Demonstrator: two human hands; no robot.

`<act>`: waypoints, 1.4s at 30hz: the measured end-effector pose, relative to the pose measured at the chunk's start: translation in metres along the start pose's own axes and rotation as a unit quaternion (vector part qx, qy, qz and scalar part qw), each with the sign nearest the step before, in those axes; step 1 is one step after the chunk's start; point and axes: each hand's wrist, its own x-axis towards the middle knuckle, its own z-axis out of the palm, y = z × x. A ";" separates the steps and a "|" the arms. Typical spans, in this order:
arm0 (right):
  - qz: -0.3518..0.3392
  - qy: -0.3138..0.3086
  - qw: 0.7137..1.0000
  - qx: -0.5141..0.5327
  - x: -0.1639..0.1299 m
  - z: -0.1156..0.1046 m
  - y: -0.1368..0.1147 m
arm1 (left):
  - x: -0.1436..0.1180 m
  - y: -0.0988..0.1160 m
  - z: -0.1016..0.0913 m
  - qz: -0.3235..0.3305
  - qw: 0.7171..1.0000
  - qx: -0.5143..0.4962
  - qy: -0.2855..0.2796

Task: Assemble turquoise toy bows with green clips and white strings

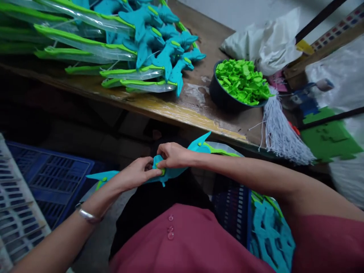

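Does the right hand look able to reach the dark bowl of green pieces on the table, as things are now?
Probably yes. The dark bowl stands near the table edge, just beyond the right hand, with nothing between. But that hand, with the left hand, is pinching the teal foam toy.

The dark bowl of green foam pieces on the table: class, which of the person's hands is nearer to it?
Right. The right hand is below the bowl, just off the table edge, gripping the teal foam toy. The left hand is lower and further left.
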 end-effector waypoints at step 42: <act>-0.058 0.039 0.996 -0.063 0.008 0.015 0.010 | 0.015 -0.005 0.027 -0.024 0.983 0.086 0.160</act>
